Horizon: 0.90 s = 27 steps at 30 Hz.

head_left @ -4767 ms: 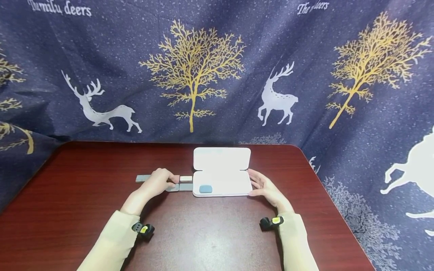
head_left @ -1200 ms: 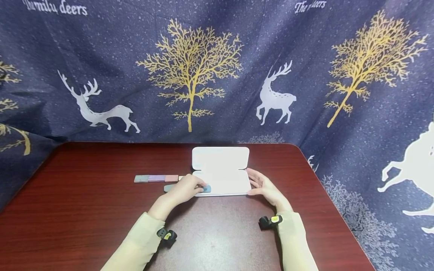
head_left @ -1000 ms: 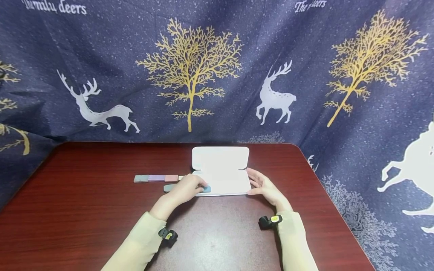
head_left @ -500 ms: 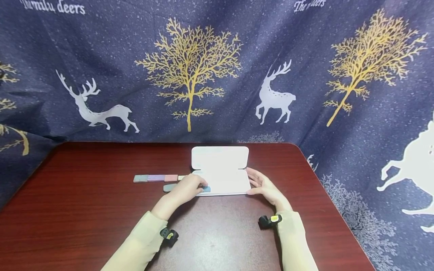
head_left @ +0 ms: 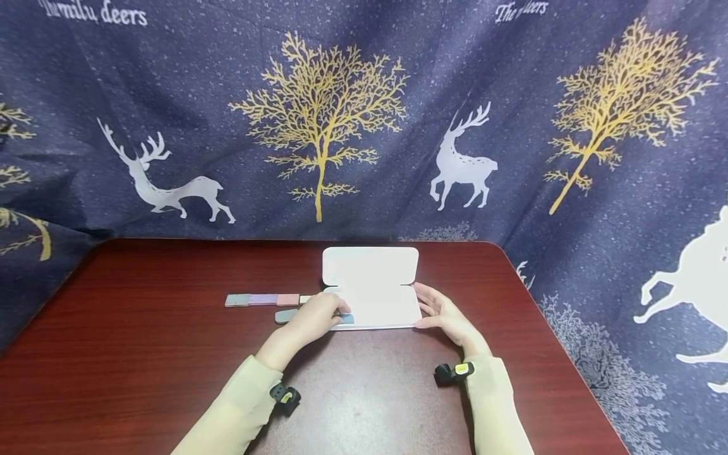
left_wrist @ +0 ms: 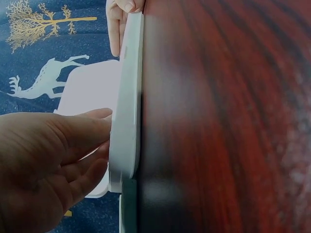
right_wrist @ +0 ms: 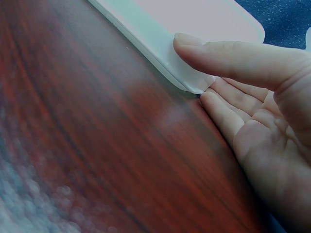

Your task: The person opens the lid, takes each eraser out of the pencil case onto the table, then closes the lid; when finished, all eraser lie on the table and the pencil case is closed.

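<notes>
A white hinged case (head_left: 392, 309) lies on the table with its lid (head_left: 370, 265) raised at the back. My left hand (head_left: 313, 318) reaches over the case's left end, thumb and fingers at a flat light blue block (head_left: 348, 319) inside near the front wall. In the left wrist view the left hand (left_wrist: 43, 160) has its fingertips hidden behind the case wall (left_wrist: 127, 107). My right hand (head_left: 450, 319) grips the case's right end. In the right wrist view its thumb (right_wrist: 194, 51) lies over the case corner, fingers against the outside.
Left of the case, a row of flat blocks runs along the table (head_left: 142, 354): grey-green (head_left: 237, 300), purple (head_left: 263, 299), pink (head_left: 287, 299) and cream (head_left: 304, 299). A rounded grey-blue piece (head_left: 285, 316) lies in front. A patterned blue cloth (head_left: 375, 189) hangs behind the table.
Since the oldest frame, my left hand has moved right from the blocks to the light blue block in the case, uncovering the purple one. Lately it barely shifts; the right hand stays put.
</notes>
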Tool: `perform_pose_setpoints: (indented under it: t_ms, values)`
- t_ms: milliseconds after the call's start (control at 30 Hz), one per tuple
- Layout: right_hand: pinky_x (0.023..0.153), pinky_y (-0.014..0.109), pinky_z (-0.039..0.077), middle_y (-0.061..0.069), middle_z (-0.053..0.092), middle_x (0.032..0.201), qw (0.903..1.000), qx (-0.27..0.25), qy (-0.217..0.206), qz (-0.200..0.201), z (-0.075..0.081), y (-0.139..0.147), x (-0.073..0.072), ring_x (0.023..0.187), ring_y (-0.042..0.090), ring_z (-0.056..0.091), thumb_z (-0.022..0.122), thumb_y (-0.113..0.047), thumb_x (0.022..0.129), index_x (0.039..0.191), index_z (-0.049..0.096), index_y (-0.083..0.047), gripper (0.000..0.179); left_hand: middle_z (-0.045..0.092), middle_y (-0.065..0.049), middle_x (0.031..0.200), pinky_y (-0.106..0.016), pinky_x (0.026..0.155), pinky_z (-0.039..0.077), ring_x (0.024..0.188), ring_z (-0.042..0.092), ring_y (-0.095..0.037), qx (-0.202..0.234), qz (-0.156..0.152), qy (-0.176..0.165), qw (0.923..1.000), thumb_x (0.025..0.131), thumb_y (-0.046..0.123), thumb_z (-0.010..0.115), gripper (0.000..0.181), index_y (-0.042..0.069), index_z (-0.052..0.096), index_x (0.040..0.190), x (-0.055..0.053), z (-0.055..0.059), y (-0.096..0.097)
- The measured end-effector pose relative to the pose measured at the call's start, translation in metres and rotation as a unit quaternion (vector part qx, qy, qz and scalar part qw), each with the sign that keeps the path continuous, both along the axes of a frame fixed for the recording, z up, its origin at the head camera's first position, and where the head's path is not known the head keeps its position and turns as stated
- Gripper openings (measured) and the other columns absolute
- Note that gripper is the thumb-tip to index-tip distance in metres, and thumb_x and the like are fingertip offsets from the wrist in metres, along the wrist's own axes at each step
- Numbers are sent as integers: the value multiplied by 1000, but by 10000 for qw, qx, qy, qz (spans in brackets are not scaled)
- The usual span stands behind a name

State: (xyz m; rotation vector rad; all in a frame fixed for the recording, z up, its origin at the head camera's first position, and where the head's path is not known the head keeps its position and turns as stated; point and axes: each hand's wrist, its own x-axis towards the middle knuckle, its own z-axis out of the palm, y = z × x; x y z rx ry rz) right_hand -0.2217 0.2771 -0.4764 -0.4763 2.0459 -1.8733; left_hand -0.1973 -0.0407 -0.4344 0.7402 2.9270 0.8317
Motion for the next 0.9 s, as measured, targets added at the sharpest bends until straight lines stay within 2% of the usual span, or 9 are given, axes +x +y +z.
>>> perform_pose_setpoints:
  t_ms: [433,900]
  values:
    - [102,14,43,35,17,156,10000,64,25,24,-2,0,-1,142,48,24,70,10,77,150,18,11,90,74,-6,101,-34,87,57,102,68,-23,3,-221,-2,9998,81,2,73,23,6,77,103,2,2,-2]
    - [103,14,42,35,17,156,9999,-128,17,44,-3,1,-1,143,50,19,69,12,76,150,17,12,90,75,-4,103,-37,91,56,104,69,-22,-91,65,-169,9998,82,2,71,20,8,77,100,2,3,3]
